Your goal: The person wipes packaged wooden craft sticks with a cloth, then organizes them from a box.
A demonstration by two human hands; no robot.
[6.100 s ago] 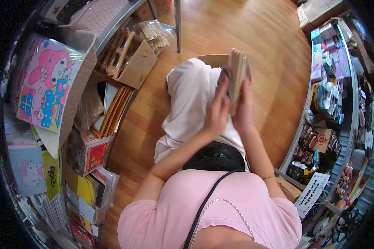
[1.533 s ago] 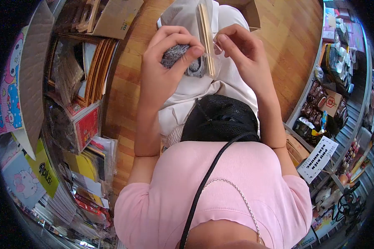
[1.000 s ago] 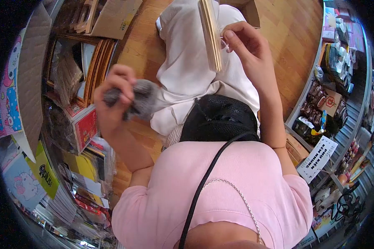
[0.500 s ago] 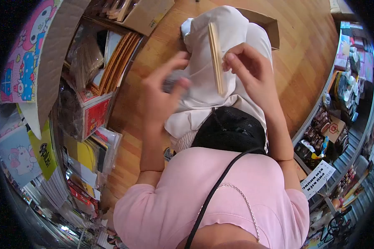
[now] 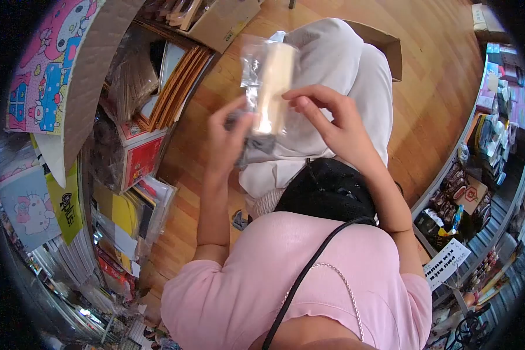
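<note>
A flat, pale wooden-looking piece (image 5: pixel 277 76) in a clear plastic wrapper (image 5: pixel 252 64) is held up in front of my lap, its broad face towards me. My right hand (image 5: pixel 335 119) pinches its right edge between thumb and fingers. My left hand (image 5: pixel 227 134), smeared by motion, is at the left edge, closed around a crumpled grey thing (image 5: pixel 259 143) that looks like a cloth and lies against the lower end. The exact kind of wrapped piece cannot be made out.
An open cardboard box (image 5: pixel 385 46) stands on the wooden floor (image 5: pixel 437 76) beyond my knees. On the left are stacked wooden frames (image 5: pixel 178 87) and packaged paper goods. A shelf of small packaged goods (image 5: pixel 472 181) curves along the right.
The wrapped piece has turned from its thin edge to its broad face. My left hand, with the grey thing, has come in against it; my right hand has moved slightly lower.
</note>
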